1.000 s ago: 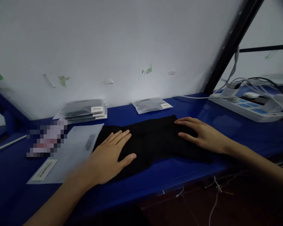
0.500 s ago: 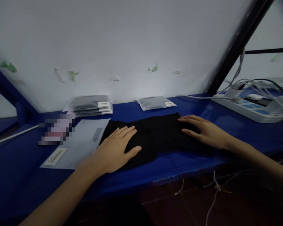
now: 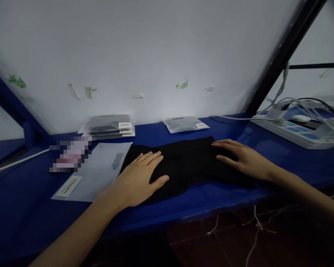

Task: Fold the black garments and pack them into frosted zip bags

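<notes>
A black piece of fabric (image 3: pixel 183 159), perhaps a garment, lies spread across the blue table in the head view. My left hand (image 3: pixel 140 178) rests flat on its left part, fingers stretched out and thumb apart. At the fabric's right end is my right hand (image 3: pixel 242 157), its fingers spread and the fingertips touching the dark cloth. Neither hand grips anything. Left of the fabric, partly under my left wrist, lies a frosted plastic bag (image 3: pixel 100 163) with a white barcode label (image 3: pixel 69 186); its right edge meets the fabric.
Several packed bags (image 3: pixel 108 126) are stacked by the wall, and a single packed bag (image 3: pixel 185 124) lies right of them. A blurred-out pinkish item (image 3: pixel 72 152) is at left. On the right stands a large white power strip (image 3: pixel 292 132) with cables. The table's front edge (image 3: pixel 200 214) runs below.
Both hands keep their places on the fabric. The whole view has shifted slightly, with everything a little lower and further right in the picture.
</notes>
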